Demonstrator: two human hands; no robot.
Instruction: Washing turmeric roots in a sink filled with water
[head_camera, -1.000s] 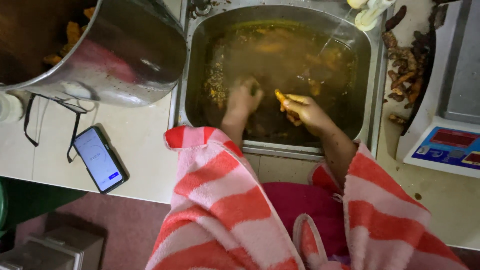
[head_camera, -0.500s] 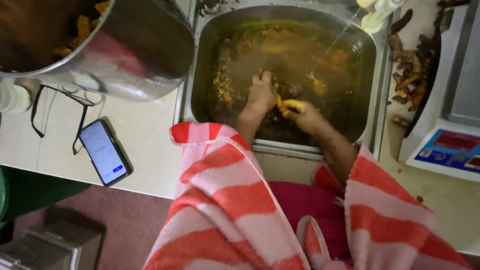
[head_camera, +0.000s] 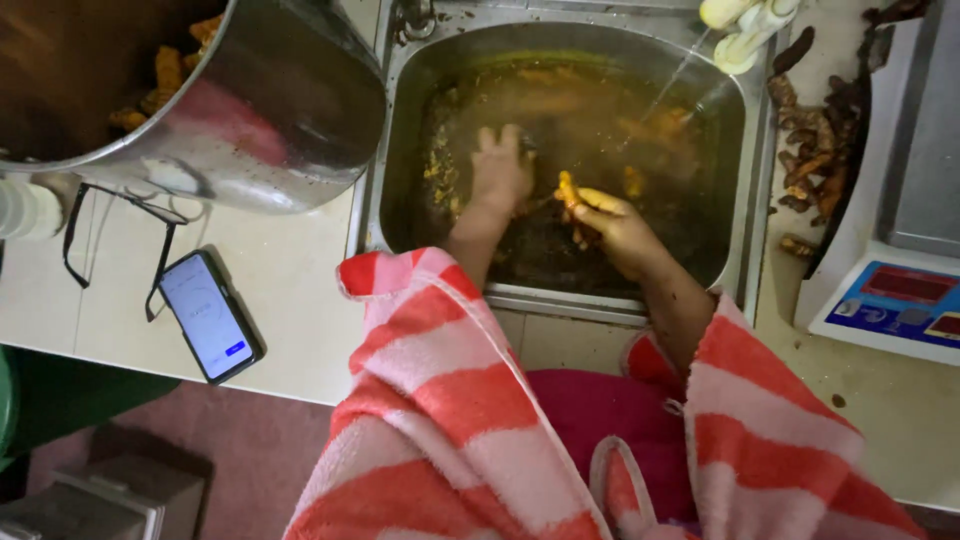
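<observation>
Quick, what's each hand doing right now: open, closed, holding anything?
Left hand: open, fingers spread, pressed down in the sink water; nothing visibly held.
Right hand: closed on a yellow root.

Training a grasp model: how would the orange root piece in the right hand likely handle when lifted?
The orange root piece looks knobbly and stiff, so it probably won't flop. It's wet from the murky water in the sink, so likely slippery. The right hand pinches it easily, suggesting it's light.
</observation>
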